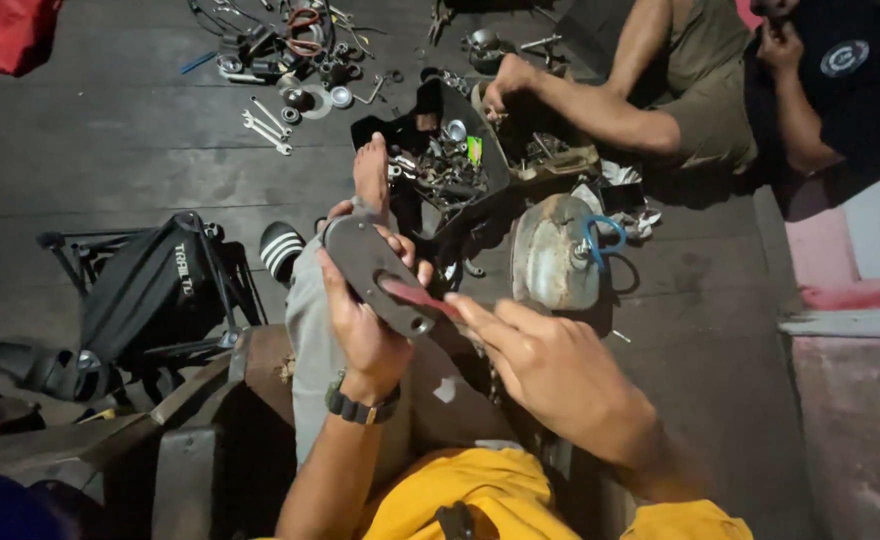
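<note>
Gripping a flat grey metal plate (375,275) near centre, the left hand (365,325) is wrapping its fingers round the edge, steadying it. The right hand (550,365), at four o'clock, is pinching a red strip (420,297) against the plate's slot.

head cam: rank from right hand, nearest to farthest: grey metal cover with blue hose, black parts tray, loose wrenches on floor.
From the right hand:
1. Grey metal cover with blue hose, just above the hand on the floor.
2. Black parts tray, farther up, centre, full of small hardware.
3. Loose wrenches, up and left on the dark floor.
</note>
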